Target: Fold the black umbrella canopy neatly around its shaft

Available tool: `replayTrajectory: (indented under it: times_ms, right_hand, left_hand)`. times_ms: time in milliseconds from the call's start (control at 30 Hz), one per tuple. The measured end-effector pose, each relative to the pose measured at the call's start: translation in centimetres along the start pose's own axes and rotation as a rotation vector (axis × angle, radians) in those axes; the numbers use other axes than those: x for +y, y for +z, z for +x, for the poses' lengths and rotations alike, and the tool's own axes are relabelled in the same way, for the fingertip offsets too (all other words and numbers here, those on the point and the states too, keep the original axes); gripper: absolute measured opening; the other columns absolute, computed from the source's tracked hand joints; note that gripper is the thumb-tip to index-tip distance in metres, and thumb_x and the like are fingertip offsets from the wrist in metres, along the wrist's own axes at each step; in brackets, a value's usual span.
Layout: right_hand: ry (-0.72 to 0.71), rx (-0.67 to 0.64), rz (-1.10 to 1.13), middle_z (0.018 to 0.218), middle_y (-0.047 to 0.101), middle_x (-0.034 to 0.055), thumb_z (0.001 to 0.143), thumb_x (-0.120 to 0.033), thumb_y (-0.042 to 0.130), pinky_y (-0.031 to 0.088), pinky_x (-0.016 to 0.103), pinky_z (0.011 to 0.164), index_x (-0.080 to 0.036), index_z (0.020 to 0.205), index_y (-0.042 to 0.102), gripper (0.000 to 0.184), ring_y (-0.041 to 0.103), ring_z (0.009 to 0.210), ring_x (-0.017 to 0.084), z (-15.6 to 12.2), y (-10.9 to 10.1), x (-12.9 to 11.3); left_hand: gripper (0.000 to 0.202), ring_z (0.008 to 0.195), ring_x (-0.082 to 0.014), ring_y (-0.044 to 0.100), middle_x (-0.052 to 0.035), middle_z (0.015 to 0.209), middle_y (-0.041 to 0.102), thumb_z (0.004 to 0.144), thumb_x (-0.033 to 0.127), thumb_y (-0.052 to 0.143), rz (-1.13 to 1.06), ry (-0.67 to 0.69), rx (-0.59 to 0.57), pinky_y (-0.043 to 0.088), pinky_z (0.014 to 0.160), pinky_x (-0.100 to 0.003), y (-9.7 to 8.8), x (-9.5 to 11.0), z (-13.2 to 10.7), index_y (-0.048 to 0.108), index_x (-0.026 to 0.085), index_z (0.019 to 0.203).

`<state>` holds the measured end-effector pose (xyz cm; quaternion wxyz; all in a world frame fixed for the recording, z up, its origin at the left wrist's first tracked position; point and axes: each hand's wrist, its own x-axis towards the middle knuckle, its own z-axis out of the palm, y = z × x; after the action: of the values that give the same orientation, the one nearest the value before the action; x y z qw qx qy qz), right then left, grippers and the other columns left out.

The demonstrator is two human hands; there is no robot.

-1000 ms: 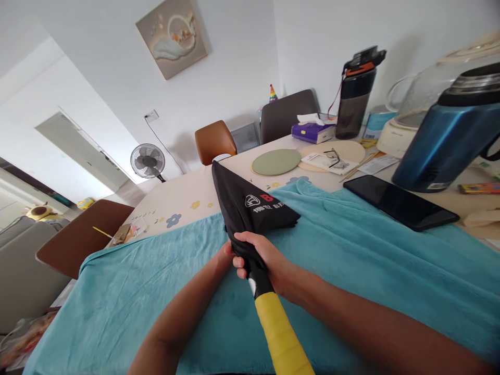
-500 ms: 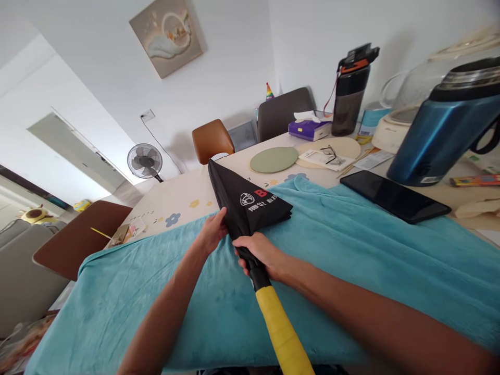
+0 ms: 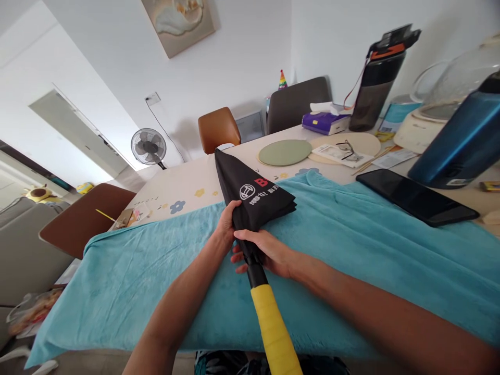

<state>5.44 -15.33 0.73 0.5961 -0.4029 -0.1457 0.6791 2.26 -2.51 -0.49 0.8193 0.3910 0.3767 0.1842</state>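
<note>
A black folded umbrella with a white logo and red letters lies on a teal towel spread over the table. Its yellow handle points toward me. My right hand is wrapped round the black shaft just above the handle. My left hand grips the left edge of the black canopy fabric, fingers curled over it. Both hands sit close together at the narrow end of the canopy.
A black phone lies on the towel's right edge. Behind it stand a blue kettle, a dark bottle, a purple tissue box, round mats and glasses. Chairs ring the table; a fan stands behind.
My left hand has moved from beside the right hand out to the canopy's left edge and now holds the fabric. The right hand has stayed on the shaft.
</note>
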Motion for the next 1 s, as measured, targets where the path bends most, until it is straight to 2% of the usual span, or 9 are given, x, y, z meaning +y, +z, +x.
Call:
replayTrajectory:
  times_ms: [167,300,433,567,667,733,800,900,1000]
  right_hand:
    - [0.038,-0.025,0.117,0.074,0.059,0.0064,0.074,-0.027,0.058,0.056,0.04,0.057,-0.01,0.085,0.054,0.02,0.062,0.069,0.02,-0.1,0.6,0.3]
    - [0.044,0.109,0.025,0.057,0.054,0.0006,0.073,-0.025,0.059,0.049,0.028,0.037,-0.011,0.073,0.052,0.016,0.051,0.042,0.011,-0.1,1.1,0.3]
    - [0.06,0.211,-0.038,0.044,0.045,-0.0036,0.071,-0.021,0.058,0.042,0.023,0.031,-0.013,0.062,0.047,0.016,0.042,0.034,0.008,-0.2,1.5,0.2]
    - [0.054,0.215,-0.041,0.041,0.043,-0.0036,0.07,-0.016,0.053,0.041,0.022,0.031,-0.015,0.057,0.044,0.015,0.041,0.033,0.008,-0.6,1.4,-0.6]
    - [0.043,0.225,-0.057,0.041,0.043,-0.0035,0.069,-0.016,0.054,0.04,0.022,0.031,-0.015,0.056,0.044,0.016,0.041,0.032,0.008,-0.7,1.0,-1.1]
    - [0.057,0.248,-0.1,0.041,0.043,-0.0036,0.068,-0.017,0.057,0.041,0.023,0.031,-0.015,0.056,0.045,0.017,0.041,0.032,0.008,-0.5,0.6,-1.2]
    - [0.082,0.27,-0.162,0.041,0.043,-0.0033,0.067,-0.017,0.059,0.042,0.025,0.031,-0.014,0.056,0.046,0.018,0.042,0.032,0.009,-0.2,0.4,-0.9]
    - [0.093,0.274,-0.211,0.04,0.043,-0.003,0.066,-0.019,0.061,0.044,0.027,0.032,-0.015,0.056,0.046,0.018,0.044,0.034,0.01,0.3,0.2,-0.3]
    - [0.072,0.27,-0.209,0.042,0.043,-0.0034,0.065,-0.019,0.061,0.045,0.027,0.032,-0.015,0.058,0.046,0.018,0.044,0.035,0.011,0.5,0.1,0.1]
  left_hand:
    - [0.032,0.071,-0.0184,0.062,-0.0058,0.073,0.066,0.068,0.041,0.057,-0.069,-0.073,-0.044,0.052,0.069,-0.029,0.0,0.0,-0.7,0.062,0.012,0.082]
    - [0.029,0.074,-0.0182,0.062,-0.0058,0.076,0.067,0.069,0.036,0.056,-0.083,0.004,-0.032,0.051,0.07,-0.028,0.2,-0.2,-0.6,0.061,0.012,0.085]
    - [0.034,0.07,-0.0168,0.062,-0.0061,0.076,0.066,0.068,0.038,0.059,-0.05,0.044,-0.014,0.05,0.069,-0.027,0.2,-0.3,-0.1,0.06,0.011,0.089]
    - [0.04,0.06,-0.0162,0.06,-0.0069,0.067,0.064,0.068,0.046,0.057,0.201,0.08,-0.078,0.048,0.06,-0.027,-0.7,0.6,0.7,0.061,0.011,0.086]
    - [0.047,0.047,-0.0152,0.053,-0.0049,0.051,0.057,0.072,0.057,0.047,0.647,0.269,0.107,0.042,0.049,-0.027,-2.5,2.0,1.4,0.061,0.012,0.073]
    - [0.045,0.044,-0.0137,0.049,-0.0022,0.046,0.053,0.076,0.053,0.042,0.897,0.484,0.307,0.039,0.049,-0.026,-3.6,3.0,1.8,0.061,0.013,0.069]
    - [0.036,0.047,-0.0125,0.05,-0.0003,0.05,0.055,0.079,0.045,0.04,1.016,0.692,0.442,0.039,0.052,-0.025,-4.3,3.7,1.7,0.06,0.016,0.073]
    - [0.025,0.061,-0.0123,0.054,0.0001,0.068,0.062,0.08,0.034,0.04,1.078,0.92,0.475,0.041,0.06,-0.024,-3.5,4.3,1.0,0.059,0.019,0.084]
    - [0.022,0.08,-0.0141,0.056,-0.001,0.087,0.064,0.08,0.027,0.042,1.209,1.063,0.359,0.041,0.073,-0.026,-0.8,4.5,0.0,0.06,0.021,0.09]
